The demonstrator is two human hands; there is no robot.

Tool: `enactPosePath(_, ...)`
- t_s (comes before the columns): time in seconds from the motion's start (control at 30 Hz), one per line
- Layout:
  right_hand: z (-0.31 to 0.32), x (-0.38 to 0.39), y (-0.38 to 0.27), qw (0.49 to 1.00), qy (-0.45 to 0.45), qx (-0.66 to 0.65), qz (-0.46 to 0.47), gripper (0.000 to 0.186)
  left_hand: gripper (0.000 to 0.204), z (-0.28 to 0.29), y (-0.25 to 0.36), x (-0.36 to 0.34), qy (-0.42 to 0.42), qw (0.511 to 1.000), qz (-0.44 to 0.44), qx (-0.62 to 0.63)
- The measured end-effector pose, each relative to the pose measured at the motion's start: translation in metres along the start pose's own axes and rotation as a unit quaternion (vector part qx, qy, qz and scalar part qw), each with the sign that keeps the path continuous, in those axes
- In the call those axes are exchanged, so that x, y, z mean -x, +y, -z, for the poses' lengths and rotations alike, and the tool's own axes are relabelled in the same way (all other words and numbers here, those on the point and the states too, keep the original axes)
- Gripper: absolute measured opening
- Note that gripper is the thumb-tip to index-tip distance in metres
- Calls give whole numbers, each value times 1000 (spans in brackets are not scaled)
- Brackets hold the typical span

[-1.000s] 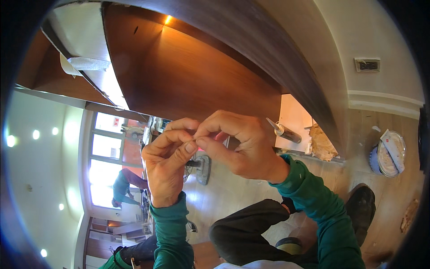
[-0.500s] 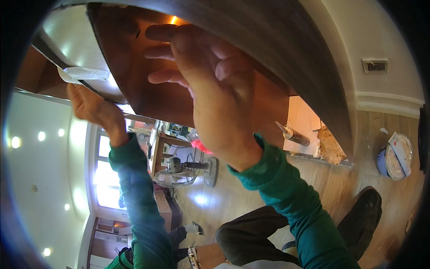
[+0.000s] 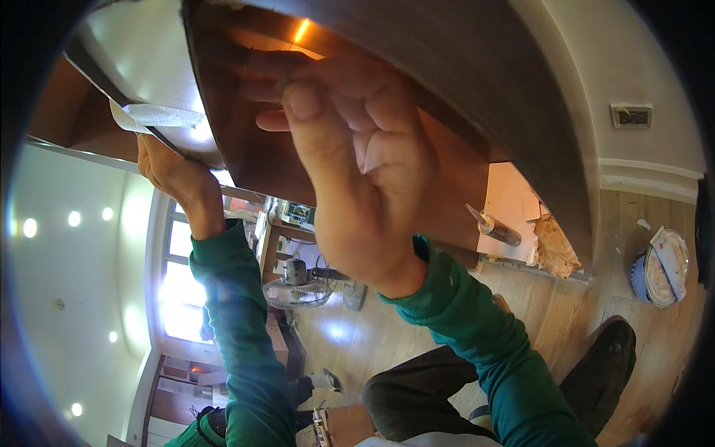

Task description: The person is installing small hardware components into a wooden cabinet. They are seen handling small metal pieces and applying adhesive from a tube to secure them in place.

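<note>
My right hand [image 3: 357, 171] reaches up in front of a brown wooden cabinet interior [image 3: 454, 190], palm showing, fingers apart and thumb raised; I see nothing held. Some fingertips are dim against the shadowed wood. My left hand [image 3: 179, 179] is higher up on the left, under the edge of a pale curved panel [image 3: 134, 52], touching or just beside a white roll-like piece [image 3: 160, 113]; its fingertips are hidden there. A dark curved board [image 3: 521, 112] runs over the right side, and an orange light strip [image 3: 302, 30] glows inside the cabinet.
A sealant cartridge [image 3: 499, 229] rests on a pale ledge beside crumpled brown paper [image 3: 553, 242]. A bucket with a scraper across it [image 3: 655, 272] stands on the floor at right. A pedestal fan [image 3: 296, 290] is behind my arms; a person in green [image 3: 192, 433] is at lower left.
My hands have parted from their pinch together: the left moved up-left to the panel's edge, the right rose and opened into the cabinet. Since the last frame both shifted slightly right in view.
</note>
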State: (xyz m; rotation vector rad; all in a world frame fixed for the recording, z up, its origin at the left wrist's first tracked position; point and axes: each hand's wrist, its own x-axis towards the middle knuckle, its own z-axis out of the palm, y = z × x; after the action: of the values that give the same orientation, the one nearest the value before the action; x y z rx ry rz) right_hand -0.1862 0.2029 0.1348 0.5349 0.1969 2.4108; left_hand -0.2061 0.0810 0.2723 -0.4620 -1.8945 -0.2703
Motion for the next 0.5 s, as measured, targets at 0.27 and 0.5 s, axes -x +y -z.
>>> enactPosePath(0.27, 7, -18, 5, 992, -7, -30, -123, 21, 35, 0, 0, -4, -16, 999, -12, 45)
enactPosePath(0.5, -2, -23, 8, 985, 7, -59, -161, 22, 34, 4, -2, -7, -50, 998, -47, 9)
